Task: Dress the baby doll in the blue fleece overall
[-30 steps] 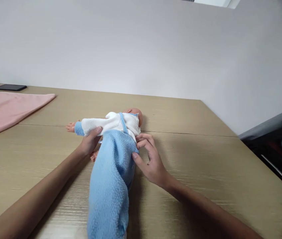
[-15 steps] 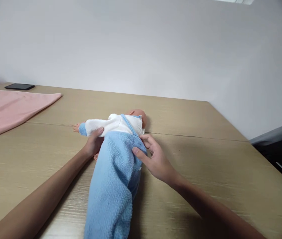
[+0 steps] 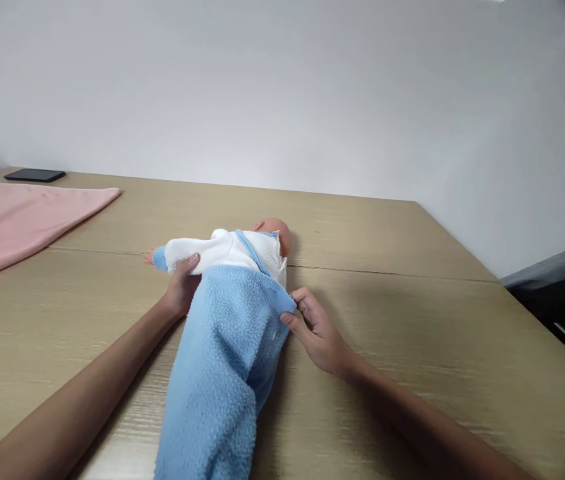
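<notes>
A baby doll (image 3: 221, 252) in a white and blue fleece outfit lies on the table, its head at the far end and turned away. Its white sleeve with a blue cuff stretches out to the left. My left hand (image 3: 182, 283) holds the doll's side, thumb on top by the sleeve, with the other fingers hidden beneath. On the right, my right hand (image 3: 318, 330) pinches an edge of the blue fleece lower part (image 3: 222, 353) of the outfit and pulls it out from the body. That blue part runs down past the bottom of the view.
A pink cloth (image 3: 27, 217) is spread at the left of the wooden table (image 3: 412, 333). Behind it lies a dark, flat, phone-like thing (image 3: 35, 175). A pale wall (image 3: 262, 93) rises at the table's back edge, and a dark object (image 3: 557, 300) stands beyond the right edge.
My right hand has moved slightly right and nearer, drawing the blue fleece edge outward to a point. My left hand keeps its place at the doll's side. The view has shifted slightly.
</notes>
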Available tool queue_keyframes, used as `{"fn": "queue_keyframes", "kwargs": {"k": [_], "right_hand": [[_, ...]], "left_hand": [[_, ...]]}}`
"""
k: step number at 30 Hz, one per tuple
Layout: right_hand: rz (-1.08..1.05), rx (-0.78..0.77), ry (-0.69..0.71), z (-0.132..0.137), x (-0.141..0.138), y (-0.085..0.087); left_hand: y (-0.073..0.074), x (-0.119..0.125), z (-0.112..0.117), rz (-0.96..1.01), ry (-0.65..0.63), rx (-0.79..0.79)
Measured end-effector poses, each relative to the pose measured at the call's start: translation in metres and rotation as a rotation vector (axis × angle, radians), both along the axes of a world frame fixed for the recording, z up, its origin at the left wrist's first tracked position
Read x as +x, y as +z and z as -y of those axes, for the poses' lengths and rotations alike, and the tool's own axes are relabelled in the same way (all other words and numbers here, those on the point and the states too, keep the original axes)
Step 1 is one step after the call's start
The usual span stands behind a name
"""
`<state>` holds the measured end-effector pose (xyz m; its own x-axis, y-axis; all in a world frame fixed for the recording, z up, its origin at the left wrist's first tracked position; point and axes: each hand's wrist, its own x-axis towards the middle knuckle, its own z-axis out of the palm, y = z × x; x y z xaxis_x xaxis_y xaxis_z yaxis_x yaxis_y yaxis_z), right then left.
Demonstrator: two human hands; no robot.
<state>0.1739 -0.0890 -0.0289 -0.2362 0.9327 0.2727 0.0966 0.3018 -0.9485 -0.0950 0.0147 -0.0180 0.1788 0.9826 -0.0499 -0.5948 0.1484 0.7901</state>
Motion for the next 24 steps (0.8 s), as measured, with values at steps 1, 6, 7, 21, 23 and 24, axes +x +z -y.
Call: {"fn": "queue_keyframes", "kwargs": {"k": [1, 6, 7, 21, 23, 24], "right_hand": [[-0.011, -0.037, 0.028, -0.002, -0.001, -0.001], [0.083, -0.019, 0.021, -0.004, 0.002, 0.000], [0.115, 0.029, -0.011, -0.004, 0.003, 0.001], [0.172, 0.224, -0.200, -0.005, -0.024, 0.063], [0.159, 0.197, -0.181, -0.011, -0.034, 0.079], [0.180, 0.219, -0.205, -0.015, -0.038, 0.085]], "left_hand": [[0.002, 0.001, 0.001, 0.003, 0.021, 0.000], [0.007, 0.004, 0.001, 0.010, 0.066, 0.000], [0.007, 0.004, 0.000, 0.012, 0.071, 0.001], [-0.002, 0.001, -0.001, 0.035, 0.041, -0.034], [-0.003, 0.000, -0.002, 0.037, 0.020, -0.053], [-0.003, 0.000, -0.002, 0.037, 0.004, -0.055]]}}
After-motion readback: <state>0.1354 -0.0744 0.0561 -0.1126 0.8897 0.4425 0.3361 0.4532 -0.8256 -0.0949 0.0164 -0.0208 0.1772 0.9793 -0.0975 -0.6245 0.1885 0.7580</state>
